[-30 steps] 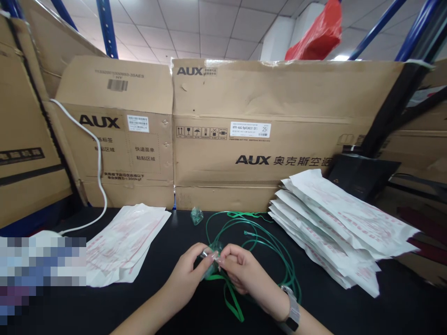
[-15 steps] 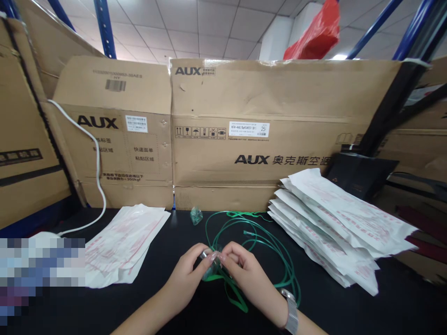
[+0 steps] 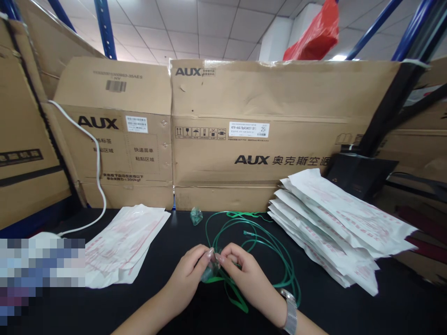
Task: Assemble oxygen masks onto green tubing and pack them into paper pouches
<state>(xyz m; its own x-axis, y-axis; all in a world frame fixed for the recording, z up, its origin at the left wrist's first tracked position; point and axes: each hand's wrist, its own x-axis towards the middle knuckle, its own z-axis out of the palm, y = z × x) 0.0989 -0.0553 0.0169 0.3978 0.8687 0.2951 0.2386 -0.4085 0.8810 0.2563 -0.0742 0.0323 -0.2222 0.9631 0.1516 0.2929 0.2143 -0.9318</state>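
Observation:
My left hand (image 3: 190,274) and my right hand (image 3: 244,274) meet low in the middle over the black table (image 3: 195,311). Both pinch a small clear green plastic fitting (image 3: 210,271) between their fingertips. Thin green tubing (image 3: 265,246) runs from it in loose loops across the table behind and to the right of my hands. A flat green strap (image 3: 234,301) trails under my right hand. A second small clear green piece (image 3: 196,215) lies apart near the cardboard wall.
A fanned stack of white pouches with red print (image 3: 335,228) lies at the right. Another pile of white pouches (image 3: 122,242) lies at the left. Large AUX cardboard boxes (image 3: 258,135) wall off the back. A white cable (image 3: 99,177) hangs at the left.
My fingertips have shifted slightly on the fitting, which now sits lower between the hands. The tubing and the pouches have stayed put.

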